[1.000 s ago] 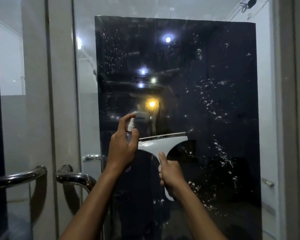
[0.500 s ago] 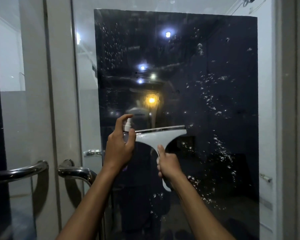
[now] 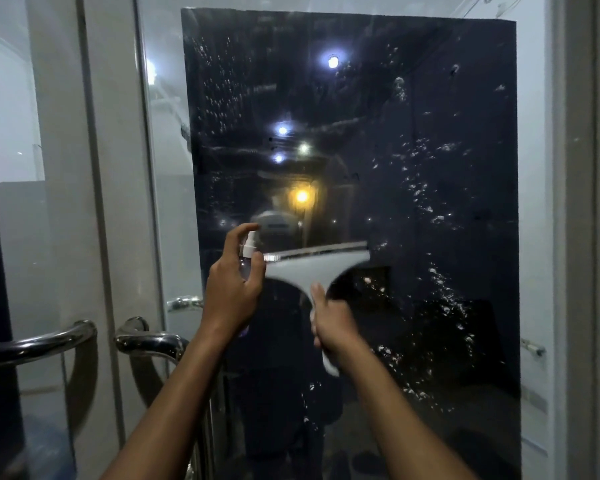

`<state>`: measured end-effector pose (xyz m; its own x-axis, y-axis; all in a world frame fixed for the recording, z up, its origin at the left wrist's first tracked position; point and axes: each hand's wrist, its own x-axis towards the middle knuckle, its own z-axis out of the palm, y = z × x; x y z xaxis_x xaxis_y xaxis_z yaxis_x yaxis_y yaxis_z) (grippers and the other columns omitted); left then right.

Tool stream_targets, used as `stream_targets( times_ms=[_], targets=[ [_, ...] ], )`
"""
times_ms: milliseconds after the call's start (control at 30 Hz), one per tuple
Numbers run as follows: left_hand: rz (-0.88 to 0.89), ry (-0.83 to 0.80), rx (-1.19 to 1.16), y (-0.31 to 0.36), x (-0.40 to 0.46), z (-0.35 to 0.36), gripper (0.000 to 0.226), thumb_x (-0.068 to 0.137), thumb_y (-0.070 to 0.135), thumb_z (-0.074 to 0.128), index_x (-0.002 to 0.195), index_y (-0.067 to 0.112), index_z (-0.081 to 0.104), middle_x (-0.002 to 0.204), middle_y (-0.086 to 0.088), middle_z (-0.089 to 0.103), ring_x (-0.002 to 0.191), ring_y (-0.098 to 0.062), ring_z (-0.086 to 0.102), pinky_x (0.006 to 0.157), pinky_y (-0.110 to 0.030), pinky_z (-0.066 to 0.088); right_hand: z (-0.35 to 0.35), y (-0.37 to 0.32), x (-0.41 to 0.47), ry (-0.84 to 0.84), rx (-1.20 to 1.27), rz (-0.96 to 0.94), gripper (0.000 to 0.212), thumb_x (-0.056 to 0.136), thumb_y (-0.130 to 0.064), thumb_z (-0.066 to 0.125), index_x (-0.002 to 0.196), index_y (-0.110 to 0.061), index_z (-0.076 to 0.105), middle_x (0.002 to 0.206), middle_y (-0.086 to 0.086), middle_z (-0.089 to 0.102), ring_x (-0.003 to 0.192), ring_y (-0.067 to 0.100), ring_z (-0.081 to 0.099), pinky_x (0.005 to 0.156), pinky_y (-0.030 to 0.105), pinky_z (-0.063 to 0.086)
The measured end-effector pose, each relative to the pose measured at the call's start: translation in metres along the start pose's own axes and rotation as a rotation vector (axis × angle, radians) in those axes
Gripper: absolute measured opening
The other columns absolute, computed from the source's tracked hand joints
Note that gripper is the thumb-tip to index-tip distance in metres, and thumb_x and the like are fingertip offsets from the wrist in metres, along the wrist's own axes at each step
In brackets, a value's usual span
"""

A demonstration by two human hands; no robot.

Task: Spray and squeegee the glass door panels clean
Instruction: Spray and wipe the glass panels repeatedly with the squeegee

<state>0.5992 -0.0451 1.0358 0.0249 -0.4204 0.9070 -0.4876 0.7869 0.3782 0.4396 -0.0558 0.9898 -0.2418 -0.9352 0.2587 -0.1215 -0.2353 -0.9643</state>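
Two bare forearms reach up from the bottom of the view toward the glass. The left hand (image 3: 234,292) has its grip curled round a small spray bottle (image 3: 247,252), forefinger arched over the white nozzle, which points at the pane. Just right of that grip, the right hand (image 3: 331,323) clenches the handle of a white squeegee (image 3: 317,268), thumb lying up along the stem; the handle's end sticks out below the fist. The squeegee's wide head spreads above the right grip, its left tip touching or just beside the left hand, its blade edge level against the glass door panel (image 3: 378,133). Beyond both grips the dark pane carries scattered droplets (image 3: 440,282), thickest to the right of the squeegee and up toward the upper left, along with reflected light spots. Left of and below the left grip, two curved chrome door handles (image 3: 146,337) stand on the neighbouring frames.
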Motion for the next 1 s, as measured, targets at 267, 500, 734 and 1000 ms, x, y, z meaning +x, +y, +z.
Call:
stream_targets(
  times_ms=[267,500,734,1000],
  targets=[
    [0.028,0.017,0.006,0.007,0.021,0.0,0.038,0.102,0.021,0.052,0.135,0.037,0.045,0.089,0.01,0.066,0.065,-0.013,0.064,0.06,-0.042,0.057,-0.005,-0.083,0.028,0.022,0.049,-0.133,0.054,0.104,-0.047,0.041,0.065,-0.011,0.052,0.052,0.003,0.049,0.029,0.008,0.042,0.037,0.017,0.035],
    [0.031,0.024,-0.018,0.009,0.021,0.004,0.038,0.102,0.019,0.053,0.135,0.037,0.045,0.091,0.007,0.067,0.069,-0.014,0.066,0.063,-0.043,0.058,0.002,-0.05,0.026,0.004,0.004,-0.117,0.057,0.102,-0.053,0.04,0.064,-0.012,0.053,0.053,0.005,0.05,0.034,0.012,0.045,0.043,0.023,0.039],
    [0.027,0.01,0.0,0.005,0.024,0.004,0.039,0.101,0.019,0.052,0.135,0.037,0.045,0.092,0.006,0.067,0.066,-0.017,0.064,0.062,-0.046,0.057,0.005,-0.023,0.007,-0.074,0.01,-0.058,0.055,0.102,-0.049,0.042,0.061,-0.014,0.052,0.048,0.0,0.046,0.034,0.01,0.042,0.042,0.024,0.037],
    [0.037,0.051,-0.023,-0.002,0.022,0.002,0.038,0.101,0.017,0.053,0.135,0.035,0.047,0.079,0.006,0.065,0.059,-0.011,0.062,0.053,-0.036,0.052,0.025,-0.047,0.021,-0.085,0.087,-0.068,0.048,0.102,-0.051,0.04,0.074,-0.014,0.05,0.056,0.002,0.044,0.034,0.008,0.04,0.037,0.019,0.034]
  ],
)
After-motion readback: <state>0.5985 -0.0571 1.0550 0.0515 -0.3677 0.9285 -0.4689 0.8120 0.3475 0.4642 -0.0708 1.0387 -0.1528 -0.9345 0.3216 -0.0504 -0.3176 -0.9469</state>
